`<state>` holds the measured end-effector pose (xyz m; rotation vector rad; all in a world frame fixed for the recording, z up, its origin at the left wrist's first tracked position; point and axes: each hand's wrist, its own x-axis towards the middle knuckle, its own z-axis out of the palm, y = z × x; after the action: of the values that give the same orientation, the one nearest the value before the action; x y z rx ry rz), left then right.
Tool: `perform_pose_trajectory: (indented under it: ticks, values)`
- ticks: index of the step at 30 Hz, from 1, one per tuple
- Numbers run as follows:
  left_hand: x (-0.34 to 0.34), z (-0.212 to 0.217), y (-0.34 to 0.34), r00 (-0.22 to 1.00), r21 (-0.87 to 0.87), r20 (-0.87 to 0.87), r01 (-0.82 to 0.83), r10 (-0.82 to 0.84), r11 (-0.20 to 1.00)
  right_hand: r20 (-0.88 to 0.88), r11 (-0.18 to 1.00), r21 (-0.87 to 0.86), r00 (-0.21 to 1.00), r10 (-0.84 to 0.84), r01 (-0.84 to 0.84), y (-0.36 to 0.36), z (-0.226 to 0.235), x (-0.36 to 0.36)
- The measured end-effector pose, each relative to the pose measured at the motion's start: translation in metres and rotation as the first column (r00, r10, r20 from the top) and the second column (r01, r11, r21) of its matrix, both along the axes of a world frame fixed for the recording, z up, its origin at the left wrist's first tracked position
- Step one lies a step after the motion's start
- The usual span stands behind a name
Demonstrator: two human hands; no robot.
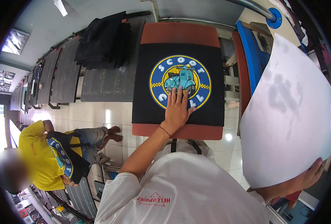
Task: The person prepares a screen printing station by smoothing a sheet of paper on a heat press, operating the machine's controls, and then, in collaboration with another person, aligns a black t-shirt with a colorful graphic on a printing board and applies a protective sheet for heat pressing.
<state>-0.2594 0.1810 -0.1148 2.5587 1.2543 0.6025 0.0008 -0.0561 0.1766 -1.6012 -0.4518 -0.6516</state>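
A black fabric piece (142,74) lies flat on a reddish-brown pad (180,33). Its round print (206,76) shows a teal scooter inside a blue and yellow ring. My left hand (177,112) rests palm down on the lower part of this print, fingers stretched out and a thin bracelet at the wrist. Off to the right, my right hand (310,174) grips the lower edge of a large white paper sheet (281,123), held up away from the pad. Faint grey smudges mark the sheet, which bends slightly and hides part of what lies behind it.
Dark boards (109,84) run in a row to the left, with a stack of black fabric (105,41) on the nearest. A person in a yellow shirt (35,143) at the lower left holds a similar printed black piece (70,156). A blue frame (249,56) stands at the right.
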Motion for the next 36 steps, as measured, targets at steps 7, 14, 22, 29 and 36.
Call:
perform_pose_trajectory:
  ticks: [7,14,22,29,36]
  values:
    - [-0.010,0.004,-0.022,0.998,-0.038,-0.067,0.012,-0.014,0.999,0.015,0.994,-0.085,0.998,-0.062,0.063,-0.023,0.003,-0.002]
    - [-0.064,0.016,-0.055,0.998,-0.145,-0.056,-0.036,0.028,0.989,0.128,0.985,-0.174,0.992,0.014,0.008,-0.045,0.011,0.007]
    - [-0.199,-0.040,-0.007,0.492,-0.793,0.297,-0.351,0.818,0.499,0.075,0.984,-0.175,0.997,-0.019,0.032,-0.050,0.015,-0.004]
    - [-0.195,-0.043,0.022,0.279,-0.894,0.278,0.425,0.919,0.141,0.033,0.952,-0.268,0.986,0.161,-0.146,-0.053,0.003,-0.001]
    - [-0.211,-0.060,0.022,0.362,-0.866,0.461,-0.018,0.810,0.500,-0.083,0.948,-0.289,0.990,0.114,-0.134,-0.035,-0.008,-0.022]
